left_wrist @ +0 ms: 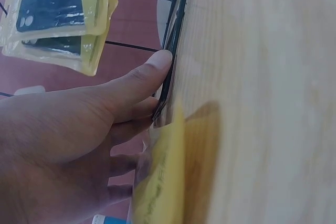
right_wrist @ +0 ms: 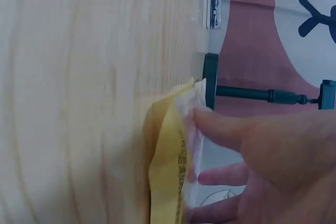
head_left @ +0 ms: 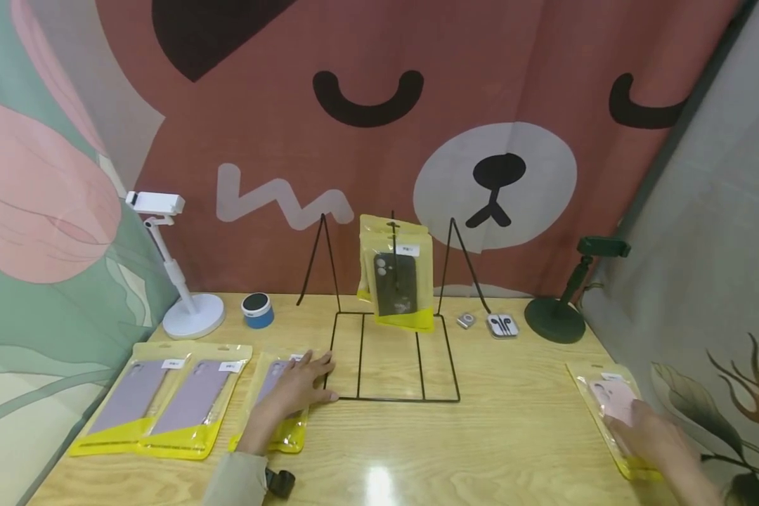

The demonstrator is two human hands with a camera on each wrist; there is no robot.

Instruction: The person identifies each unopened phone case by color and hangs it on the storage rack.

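My left hand (head_left: 296, 388) rests at the left front corner of a black wire display rack (head_left: 392, 400), its thumb against the wire. Beneath that hand lies a packaged purple phone case (head_left: 296, 437), partly hidden. In the left wrist view the thumb tip meets the wire, and the other fingers reach down past the yellow package edge (left_wrist: 163, 182). Far right, my right hand (head_left: 656, 439) lies with extended fingers over a packaged pink phone case (head_left: 615, 395). The right wrist view shows its thumb touching the package (right_wrist: 176, 156). Packaged black phone cases (head_left: 407, 292) hang from the rack's hook.
Two packaged purple cases (head_left: 192, 404) lie at left. Behind them stand a white phone stand (head_left: 192, 316) and a blue-and-white round speaker (head_left: 257, 313). Right of the rack are a small silver gadget (head_left: 466, 320), boxed earphones (head_left: 502, 325) and a dark green stand (head_left: 554, 322).
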